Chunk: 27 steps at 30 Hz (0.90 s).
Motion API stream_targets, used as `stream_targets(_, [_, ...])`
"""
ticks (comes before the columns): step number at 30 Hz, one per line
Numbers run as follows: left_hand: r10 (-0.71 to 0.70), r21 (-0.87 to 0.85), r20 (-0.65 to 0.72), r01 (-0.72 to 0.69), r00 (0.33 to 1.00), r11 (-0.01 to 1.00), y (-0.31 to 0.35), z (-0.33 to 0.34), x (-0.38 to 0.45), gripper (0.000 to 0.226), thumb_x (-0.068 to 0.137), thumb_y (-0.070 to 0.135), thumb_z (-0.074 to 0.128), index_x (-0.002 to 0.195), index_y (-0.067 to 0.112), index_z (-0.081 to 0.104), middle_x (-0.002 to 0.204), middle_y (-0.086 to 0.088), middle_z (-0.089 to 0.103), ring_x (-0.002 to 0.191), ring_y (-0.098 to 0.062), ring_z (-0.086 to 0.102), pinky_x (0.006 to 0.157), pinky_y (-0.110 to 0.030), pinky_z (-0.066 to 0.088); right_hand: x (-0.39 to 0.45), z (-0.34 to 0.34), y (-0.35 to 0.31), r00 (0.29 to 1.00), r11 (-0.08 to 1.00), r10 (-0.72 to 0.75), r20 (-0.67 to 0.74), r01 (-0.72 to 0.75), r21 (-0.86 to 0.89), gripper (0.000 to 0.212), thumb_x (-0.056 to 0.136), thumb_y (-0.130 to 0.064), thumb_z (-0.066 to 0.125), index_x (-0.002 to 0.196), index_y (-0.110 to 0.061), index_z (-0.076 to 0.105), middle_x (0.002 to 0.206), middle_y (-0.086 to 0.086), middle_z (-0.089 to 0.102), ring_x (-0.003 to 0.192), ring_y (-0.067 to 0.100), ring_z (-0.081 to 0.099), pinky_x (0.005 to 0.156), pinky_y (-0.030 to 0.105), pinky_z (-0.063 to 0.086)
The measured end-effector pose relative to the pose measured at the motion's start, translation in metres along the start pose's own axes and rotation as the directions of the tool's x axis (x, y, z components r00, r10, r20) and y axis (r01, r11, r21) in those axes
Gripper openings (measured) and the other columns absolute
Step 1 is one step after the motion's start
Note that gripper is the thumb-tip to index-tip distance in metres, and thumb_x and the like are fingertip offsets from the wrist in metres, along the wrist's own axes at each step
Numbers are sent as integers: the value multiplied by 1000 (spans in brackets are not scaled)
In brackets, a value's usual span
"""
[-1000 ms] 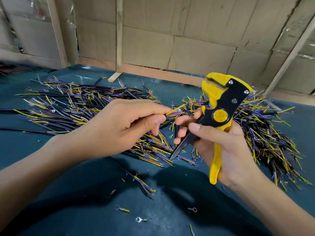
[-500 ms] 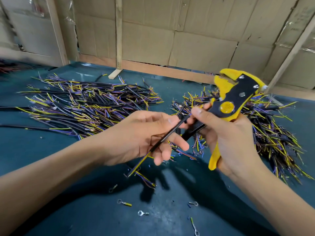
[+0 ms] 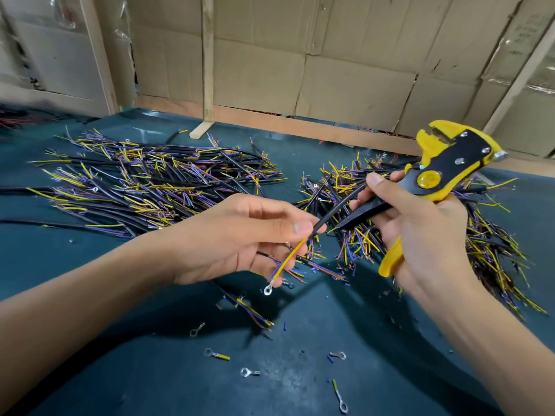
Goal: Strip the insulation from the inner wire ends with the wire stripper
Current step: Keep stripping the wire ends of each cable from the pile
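Observation:
My left hand (image 3: 240, 235) pinches a black cable (image 3: 336, 207) near where its yellow and purple inner wires (image 3: 288, 258) come out; one wire ends in a metal ring terminal (image 3: 267, 290) hanging below my fingers. The cable's upper end runs to my right hand (image 3: 420, 229), whose thumb and fingers touch it. That hand also grips the yellow and black wire stripper (image 3: 441, 172), jaws pointing up and to the left, away from the wires, handles in the palm.
Two heaps of cut black cables with yellow and purple ends lie on the dark green table, one on the left (image 3: 156, 181), one on the right (image 3: 486, 250). Loose ring terminals (image 3: 249, 372) and insulation scraps lie near the front. Cardboard walls (image 3: 345, 82) stand behind.
The cable has been turned so its wire end with the ring terminal now hangs below my left hand. My right hand with the stripper has moved right and up slightly.

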<state>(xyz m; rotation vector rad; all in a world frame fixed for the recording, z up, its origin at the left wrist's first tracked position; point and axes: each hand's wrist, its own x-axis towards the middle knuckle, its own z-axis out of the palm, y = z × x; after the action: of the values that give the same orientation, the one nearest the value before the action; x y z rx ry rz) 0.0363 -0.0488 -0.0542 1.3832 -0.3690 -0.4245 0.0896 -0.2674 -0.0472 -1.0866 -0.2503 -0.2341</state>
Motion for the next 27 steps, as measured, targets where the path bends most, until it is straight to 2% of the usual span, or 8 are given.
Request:
stream_targets(6, [114,142,-139,-94,984,985,-2,8,2,21,81,21,77,101,14,76,81,-7,67,64,-21,63,56,-31,54,-17,9,5,980,997,1,198,14,-73,17,82,5,73,83,-6,61,74,15,64,67,33,64,72,47,57])
stream_targets(10, [202,159,-185,-174,962,972,-2,9,1,16,84,12,75,97,2,74,80,-11,68,58,-21,57,46,-26,42,-24,13,4,946,983,-30,322,87,-161,15,82,0,72,77,-14,71,75,17,71,73,41,67,83,60,57])
stream_targets(13, [250,204,-216,-207,944,957,1,11,2,14,84,12,65,91,7,76,77,-9,66,48,-17,40,44,-22,27,-26,14,1,951,984,-56,303,104,-145,18,80,0,72,75,-17,73,77,12,71,75,38,68,81,52,57])
stream_targets(16, [277,254,-216,-220,936,942,4,10,0,15,85,16,66,92,12,79,71,-3,65,44,-12,36,43,-20,26,-27,14,-1,956,985,-89,279,126,-117,23,79,-1,72,73,-22,74,77,8,69,72,32,67,77,41,55])
stream_targets(19, [299,322,-201,-225,933,920,6,11,-2,15,89,27,70,99,20,78,73,-2,66,43,-11,38,42,-19,27,-28,15,-1,951,990,-73,300,105,-92,21,80,2,70,77,-19,71,81,16,66,72,38,66,77,48,56])
stream_targets(22, [334,349,-222,-246,916,904,5,11,-2,19,89,31,71,105,22,76,75,-3,68,43,-13,43,40,-17,28,-29,15,2,944,989,-38,329,82,-121,11,79,3,71,84,-5,66,85,23,65,75,42,64,81,59,55])
stream_targets(25, [376,368,-250,-272,892,889,4,13,-1,14,86,27,73,95,18,78,76,-6,69,46,-12,43,41,-17,29,-31,15,5,948,990,-13,319,57,-130,14,76,5,71,85,-4,65,84,18,68,75,38,65,81,52,57])
stream_targets(27, [379,301,-271,-297,885,906,5,15,-1,10,85,22,73,90,15,78,69,-3,64,45,-10,36,42,-17,27,-31,17,6,944,993,-3,331,41,-109,18,75,7,70,85,-6,63,82,17,67,72,38,65,79,53,57])
